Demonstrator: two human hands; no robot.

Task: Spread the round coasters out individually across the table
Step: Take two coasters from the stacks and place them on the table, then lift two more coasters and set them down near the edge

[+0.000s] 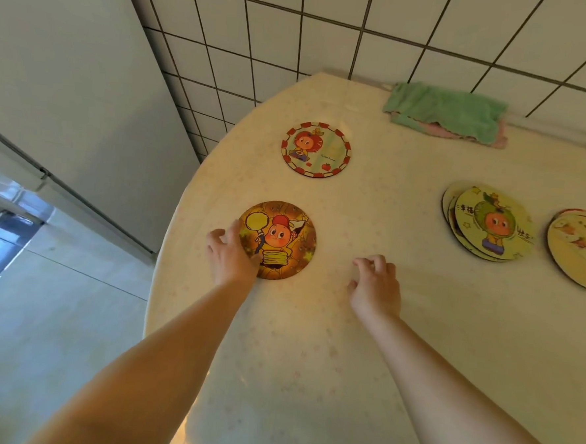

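Note:
An orange-yellow round coaster point(283, 238) with a cartoon figure lies flat near the table's left edge. My left hand point(229, 252) rests on its left rim, fingers over the edge. A red-bordered coaster point(316, 149) lies alone further back. At the right, a fanned stack of yellow-green coasters point(490, 223) overlaps itself. Another coaster pile point(579, 253) is cut off by the right frame edge. My right hand point(375, 285) hovers over bare table between the orange coaster and the stack, fingers loosely curled, holding nothing.
The cream round table point(310, 360) meets a tiled wall at the back. A folded green and pink cloth point(449, 113) lies at the table's far edge. A grey refrigerator point(70, 88) stands at the left, with floor below the table's left rim.

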